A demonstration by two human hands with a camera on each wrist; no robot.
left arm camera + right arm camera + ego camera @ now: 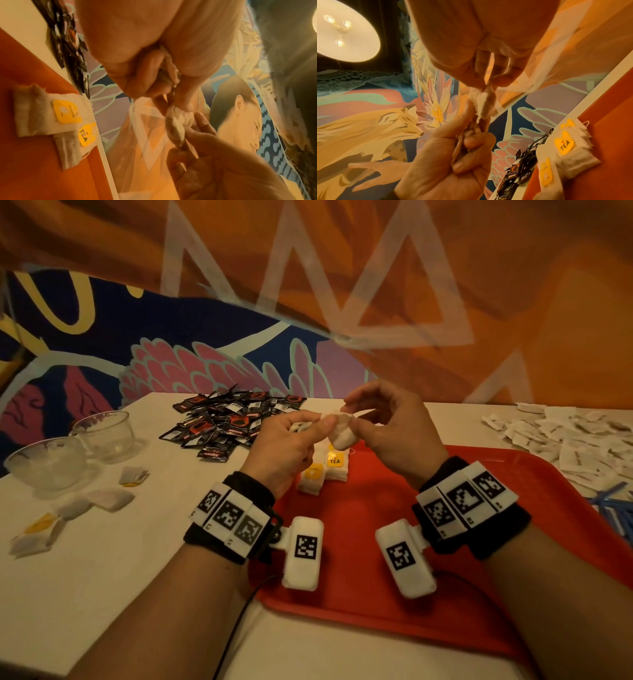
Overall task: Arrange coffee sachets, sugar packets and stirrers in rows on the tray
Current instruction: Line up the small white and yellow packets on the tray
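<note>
A white tea bag [342,436] hangs in the air above the far left corner of the red tray [376,542]. My left hand [320,428] pinches its left end and my right hand [354,414] pinches its top. The left wrist view shows the crumpled tea bag [178,121] under my left hand's fingertips [185,106]. In the right wrist view the tea bag [483,102] dangles from my right hand [488,84]. Two small stacks of tea bags [334,467] with yellow tags lie on the tray below. Black coffee sachets [233,419] are heaped behind the left hand.
White sugar packets [575,436] are spread at the right of the table, with blue stirrers [613,508] by the tray's right rim. Two glass cups [102,433] stand at the left. Loose tea bags [68,508] lie on the table in front of them.
</note>
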